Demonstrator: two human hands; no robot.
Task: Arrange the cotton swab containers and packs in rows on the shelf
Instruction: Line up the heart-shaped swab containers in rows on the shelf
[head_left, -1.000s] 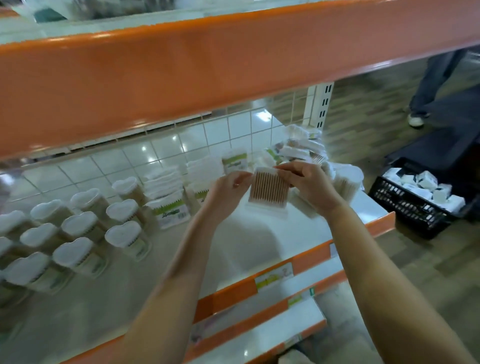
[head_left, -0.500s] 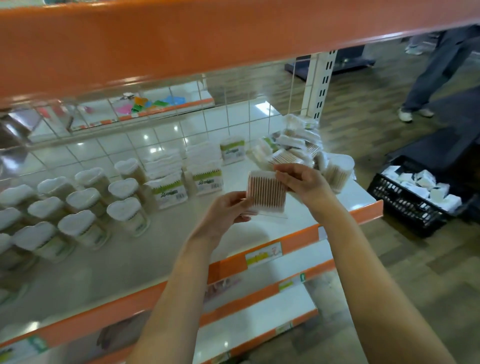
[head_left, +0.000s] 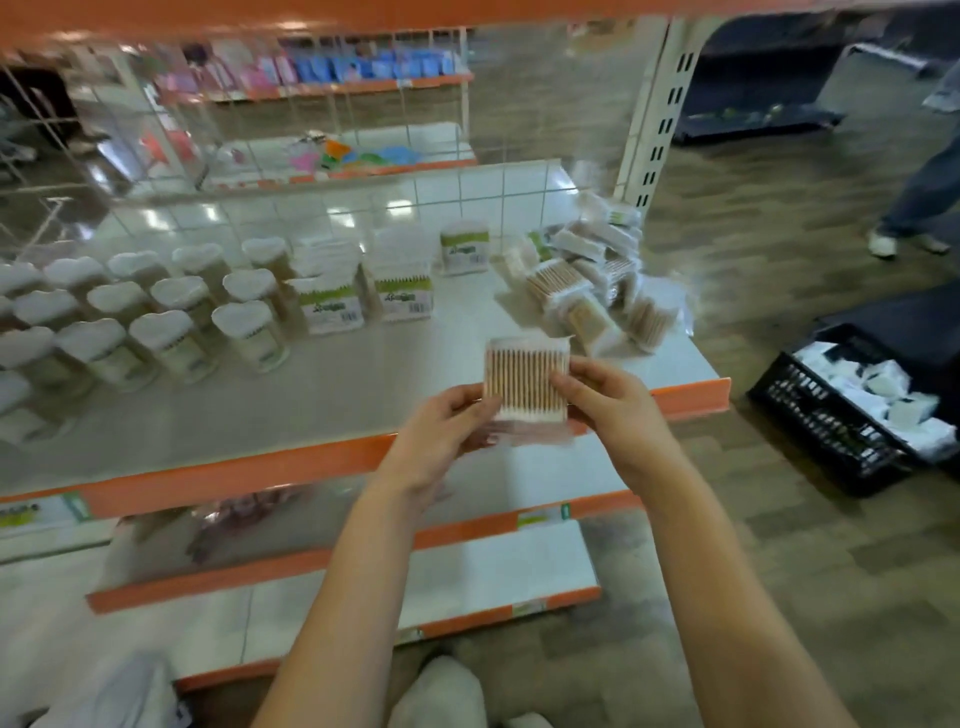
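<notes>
Pinching one pack (head_left: 525, 382) between both hands (head_left: 451, 426) (head_left: 613, 410) over shelf (head_left: 311, 415) lip; slippery wrap, risks dropping.

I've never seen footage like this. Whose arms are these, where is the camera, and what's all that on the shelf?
No machine here: a person wears a camera on the head, looking down at their own arms. The left hand and right hand together hold a flat pack of cotton swabs above the shelf. On it stand rows of heart-lidded containers, green-labelled packs and a loose heap of packs. A black crate sits on the floor at right.
</notes>
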